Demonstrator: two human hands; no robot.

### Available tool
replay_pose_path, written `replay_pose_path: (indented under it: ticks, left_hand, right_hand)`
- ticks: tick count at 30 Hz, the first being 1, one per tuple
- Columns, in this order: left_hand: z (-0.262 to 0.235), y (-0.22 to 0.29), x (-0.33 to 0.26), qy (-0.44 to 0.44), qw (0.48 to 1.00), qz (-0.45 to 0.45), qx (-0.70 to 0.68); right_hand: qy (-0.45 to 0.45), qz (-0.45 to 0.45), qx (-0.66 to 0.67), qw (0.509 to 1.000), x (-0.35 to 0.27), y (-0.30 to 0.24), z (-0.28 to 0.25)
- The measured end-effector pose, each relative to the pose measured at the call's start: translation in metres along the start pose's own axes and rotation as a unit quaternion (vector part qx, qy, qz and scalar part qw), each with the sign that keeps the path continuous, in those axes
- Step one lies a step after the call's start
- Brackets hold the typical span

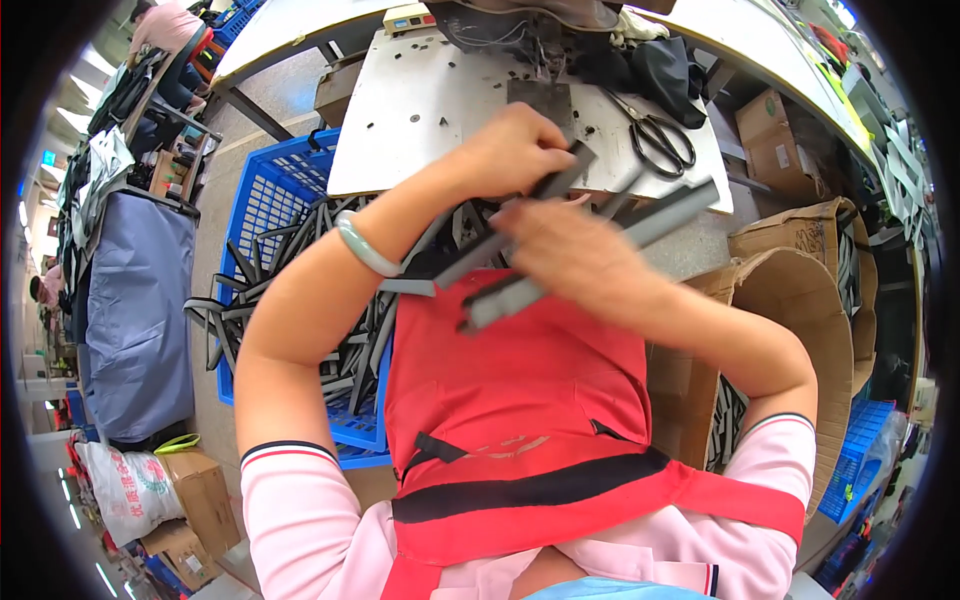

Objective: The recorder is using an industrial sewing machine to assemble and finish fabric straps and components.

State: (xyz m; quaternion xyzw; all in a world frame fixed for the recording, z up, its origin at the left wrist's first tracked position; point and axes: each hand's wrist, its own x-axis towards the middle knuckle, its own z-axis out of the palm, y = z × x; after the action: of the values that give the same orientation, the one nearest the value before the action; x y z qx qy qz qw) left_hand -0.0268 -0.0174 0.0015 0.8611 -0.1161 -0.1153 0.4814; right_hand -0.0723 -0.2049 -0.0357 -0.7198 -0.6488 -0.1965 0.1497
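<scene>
Above the near edge of the white desk (385, 140), both hands were at work on grey-and-black strips! The left hand (515, 150) had its grip closed, thumb and fingers together on the upper end of a slanting strip (468, 262). Across came the right hand (585, 250), smeared by motion blur, its fingertips at that strip's middle; whether its grip was clamped or merely sliding, I couldn't tell. Under its palm lay a second strip (503, 299), over the red apron (515, 350).

The step in hand looked like sorting or straightening a strip between the hands. The next move, by my reading, called for a firm left pinch while the right lined the piece up, free of the one beneath.

And what was hidden? Plenty! The right hand covered the crossing, so I couldn't say whether the length beyond its wrist belonged to the second strip or another. The forearm and hands screened part of the tangled pile (360, 345) in the blue crate (265, 165). Up top, the dark machine (480, 30) was cut off by the frame, with black scissors (660, 145) to its right.
</scene>
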Motion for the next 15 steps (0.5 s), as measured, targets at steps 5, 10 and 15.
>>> replay_pose_path:
  ticks: [5,10,15]
  left_hand:
    - [0.033,-0.015,-0.007,0.036,0.990,-0.025,-0.134]
    - [0.012,-0.099,-0.058,-0.120,0.988,-0.095,0.015]
    - [-0.013,-0.051,-0.071,-0.041,0.973,-0.148,-0.175]
  right_hand:
    - [-0.160,0.043,-0.031,0.986,0.001,-0.001,0.034]
    - [-0.180,0.292,0.056,0.938,-0.021,0.049,-0.044]
    - [-0.160,0.455,0.138,0.865,-0.041,0.067,-0.077]
